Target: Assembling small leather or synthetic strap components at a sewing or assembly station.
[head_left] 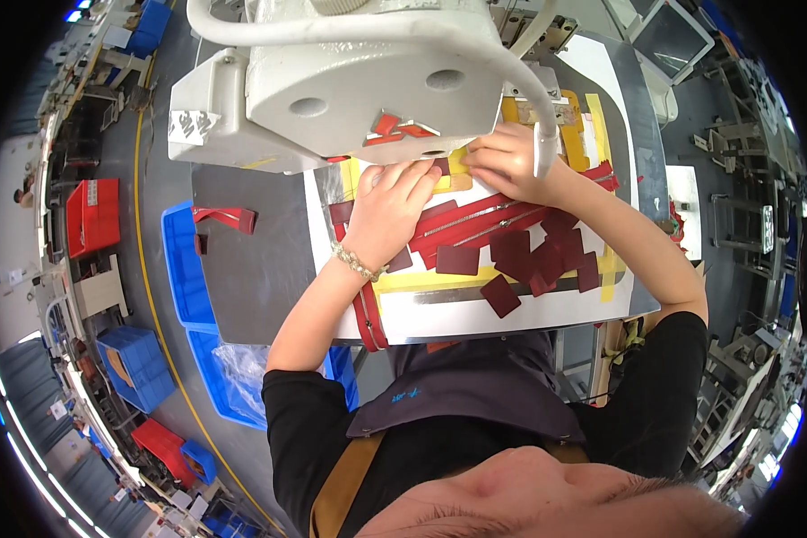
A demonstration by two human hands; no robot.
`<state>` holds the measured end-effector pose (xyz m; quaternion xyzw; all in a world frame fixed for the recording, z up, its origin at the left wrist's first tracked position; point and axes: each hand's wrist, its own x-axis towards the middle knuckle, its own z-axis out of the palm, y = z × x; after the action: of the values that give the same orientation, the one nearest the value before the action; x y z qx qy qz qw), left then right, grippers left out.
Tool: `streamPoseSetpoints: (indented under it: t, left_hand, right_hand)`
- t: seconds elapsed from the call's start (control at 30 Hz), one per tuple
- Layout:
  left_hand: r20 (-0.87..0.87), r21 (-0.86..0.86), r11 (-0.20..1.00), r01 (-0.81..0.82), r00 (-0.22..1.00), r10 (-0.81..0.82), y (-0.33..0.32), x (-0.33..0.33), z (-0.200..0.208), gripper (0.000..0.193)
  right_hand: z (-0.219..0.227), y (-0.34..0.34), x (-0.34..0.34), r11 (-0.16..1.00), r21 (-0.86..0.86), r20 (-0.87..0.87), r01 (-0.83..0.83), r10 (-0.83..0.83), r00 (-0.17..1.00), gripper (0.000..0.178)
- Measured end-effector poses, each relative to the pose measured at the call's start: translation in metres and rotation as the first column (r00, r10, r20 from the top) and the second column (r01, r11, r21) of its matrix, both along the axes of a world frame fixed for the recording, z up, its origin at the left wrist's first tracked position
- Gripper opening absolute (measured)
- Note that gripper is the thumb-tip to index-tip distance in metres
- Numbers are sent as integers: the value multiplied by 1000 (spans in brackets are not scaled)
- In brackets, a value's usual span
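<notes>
My left hand (pixel 394 199) lies with its fingers stretched out and pressed down beside a yellow template plate (pixel 457 182). A small dark red patch (pixel 441 166) shows at its fingertips. Opposite it, my right hand (pixel 509 164) has its fingers bent and drawn together at the plate's right side; what they pinch, if anything, is hidden. Red zippers (pixel 475 221) with metal teeth run slantwise just below both hands. Several dark red rectangular patches (pixel 457 260) are scattered nearer me. Under my left wrist another red zipper (pixel 368 318) reaches over the table's front edge.
A large white sewing machine head (pixel 368 81) overhangs the work and covers its far side. A folded red zipper piece (pixel 233 218) lies on the grey tabletop (pixel 260 287) at left. Blue bins (pixel 184 269) stand below the table's left edge. A screen (pixel 672 40) is at far right.
</notes>
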<state>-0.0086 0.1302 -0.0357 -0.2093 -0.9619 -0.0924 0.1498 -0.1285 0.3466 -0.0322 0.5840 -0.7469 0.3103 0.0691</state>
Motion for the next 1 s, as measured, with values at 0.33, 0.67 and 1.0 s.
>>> streamPoseSetpoints:
  t: [0.33, 0.67, 1.0]
  left_hand:
    - [-51, 324, 945, 33, 999, -17, -8, 1, 6, 40]
    - [-127, 296, 955, 32, 992, 6, -19, 3, 14, 28]
    - [-133, 200, 979, 21, 991, 6, -23, 5, 12, 25]
  right_hand:
    - [-4, 7, 1, 981, 188, 22, -39, 35, 999, 34]
    - [3, 1, 2, 975, 210, -52, -75, 87, 995, 39]
    - [16, 36, 14, 937, 322, -137, 132, -92, 986, 31]
